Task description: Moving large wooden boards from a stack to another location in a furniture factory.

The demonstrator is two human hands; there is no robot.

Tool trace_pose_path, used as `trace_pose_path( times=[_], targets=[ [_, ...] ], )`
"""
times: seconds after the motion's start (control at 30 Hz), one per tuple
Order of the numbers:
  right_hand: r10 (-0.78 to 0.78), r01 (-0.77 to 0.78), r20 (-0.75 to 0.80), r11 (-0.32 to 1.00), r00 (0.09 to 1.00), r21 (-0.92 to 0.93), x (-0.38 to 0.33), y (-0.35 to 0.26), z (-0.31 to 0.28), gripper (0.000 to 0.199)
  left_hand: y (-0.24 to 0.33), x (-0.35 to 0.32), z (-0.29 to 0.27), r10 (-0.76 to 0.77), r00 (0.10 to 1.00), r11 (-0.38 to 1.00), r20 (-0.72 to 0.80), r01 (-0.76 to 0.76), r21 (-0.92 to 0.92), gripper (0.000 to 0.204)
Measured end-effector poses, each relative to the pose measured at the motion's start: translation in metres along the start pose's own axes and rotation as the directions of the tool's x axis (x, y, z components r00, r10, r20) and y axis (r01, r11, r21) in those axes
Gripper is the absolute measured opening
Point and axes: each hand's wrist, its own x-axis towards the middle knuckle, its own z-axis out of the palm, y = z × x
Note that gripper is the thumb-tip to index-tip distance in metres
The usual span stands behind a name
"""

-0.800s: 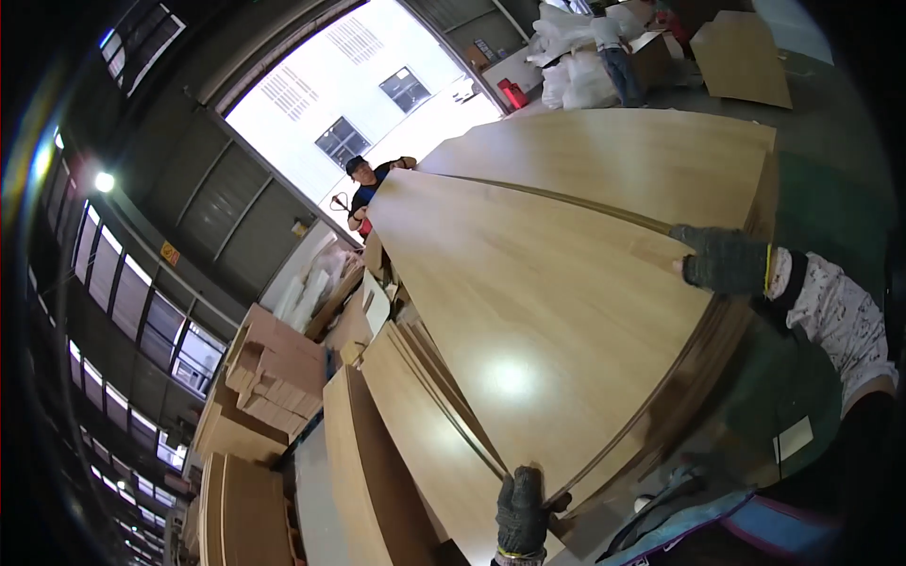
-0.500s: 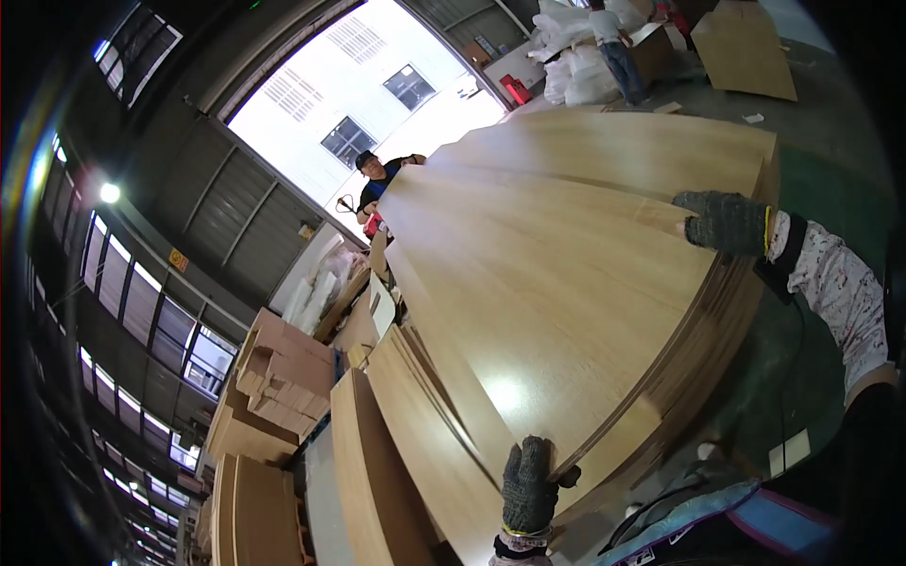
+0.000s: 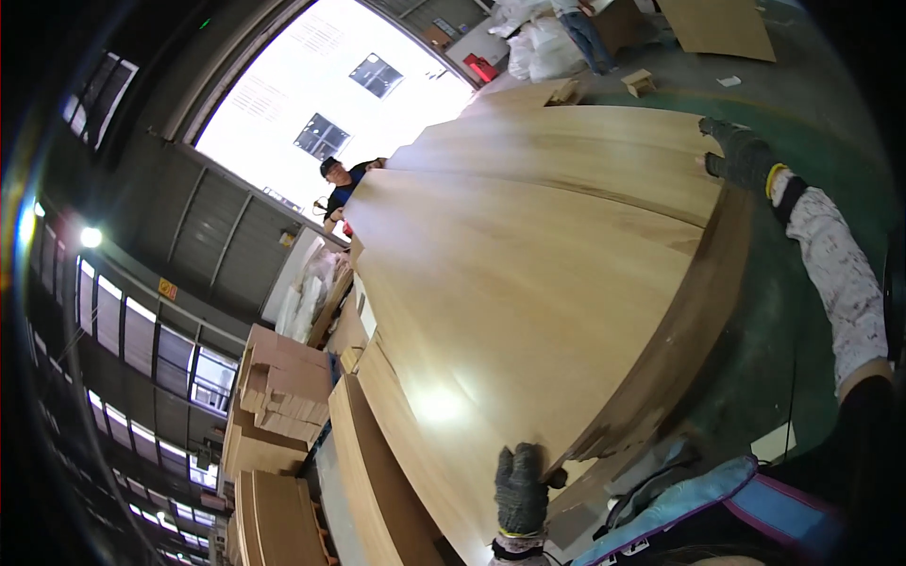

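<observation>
A wide, light wood-grain panel [image 3: 528,283] lies on top of a stack of similar sheets. My left hand [image 3: 522,491], in a dark grey knitted glove, rests on its near corner, fingers stretched flat and thumb out by the edge. At the right, my gloved right hand [image 3: 746,156] is over the corner of a lower sheet [image 3: 651,146], fingers and thumb spread apart. Whether its fingertips touch the wood cannot be made out. Across the stack, a person [image 3: 344,184] in a dark cap stands by the panel's far end.
Stacked pinkish-brown boards [image 3: 283,382] stand at the left, beside long curved-looking panels [image 3: 368,462]. Behind is a bright doorway [image 3: 311,85]. Toward the back right are white plastic bags [image 3: 547,52], a second person [image 3: 585,38] and a leaning board [image 3: 722,28]. Green floor [image 3: 802,283] lies right of the stack.
My right hand has come off the top panel's right corner and moved outward to the lower sheet's corner. My left hand stays at the near corner. The view has shifted slightly.
</observation>
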Motion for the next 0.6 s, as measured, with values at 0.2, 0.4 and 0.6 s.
trace_pose_path(
  times=[0.2,0.4,0.6],
  targets=[
    [0.010,-0.036,0.082,0.942,0.997,0.333,-0.020,0.023,0.045,0.041,-0.004,-0.016,-0.019,0.139,0.990,0.972,0.026,-0.141,0.188,0.018],
    [-0.019,-0.042,0.079,0.714,0.997,0.699,-0.039,0.014,0.023,0.038,0.031,-0.021,0.005,-0.132,0.988,0.985,0.082,0.139,-0.097,0.057],
    [-0.099,-0.039,0.109,0.539,0.989,0.842,-0.051,0.033,0.032,0.042,0.048,-0.026,0.024,-0.150,0.988,0.951,-0.029,0.136,-0.278,0.032]
  ],
)
